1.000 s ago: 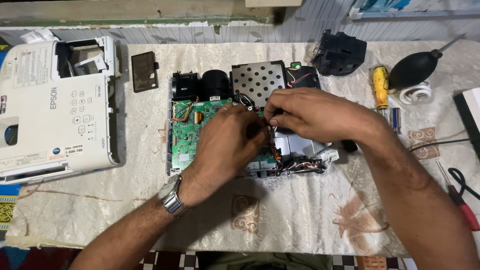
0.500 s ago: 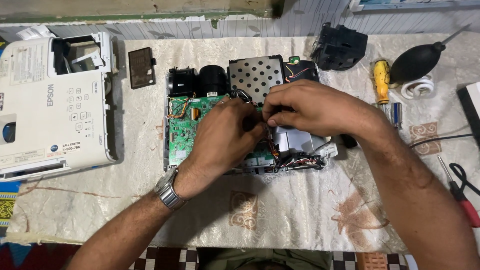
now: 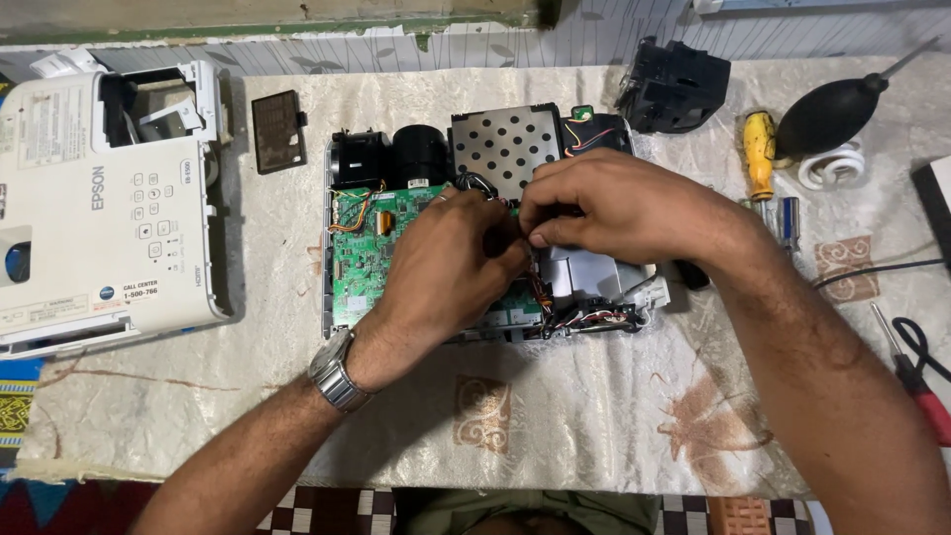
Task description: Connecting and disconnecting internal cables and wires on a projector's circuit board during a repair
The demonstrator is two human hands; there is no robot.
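An opened projector chassis [image 3: 342, 297] lies in the middle of the table, with a green circuit board [image 3: 362, 258], a perforated metal shield [image 3: 500, 144] and a black lens block [image 3: 416, 154] showing. My left hand [image 3: 446, 272], with a metal watch on the wrist, rests over the board, its fingers curled down into the centre. My right hand [image 3: 614, 208] reaches in from the right, its fingertips pinched next to the left hand's over a bundle of wires. What the fingers grip is hidden between the two hands.
The projector's white top cover [image 3: 99, 208] lies at the left, a small dark panel [image 3: 277, 129] beside it. At the back right are a black housing part [image 3: 679, 84], a yellow-handled screwdriver [image 3: 760, 149], a black air blower [image 3: 832, 114] and a coiled white bulb [image 3: 832, 168]. A red-handled tool [image 3: 921, 391] lies at the right edge.
Both hands stay over the centre of the chassis with only small finger shifts. The view has moved slightly.
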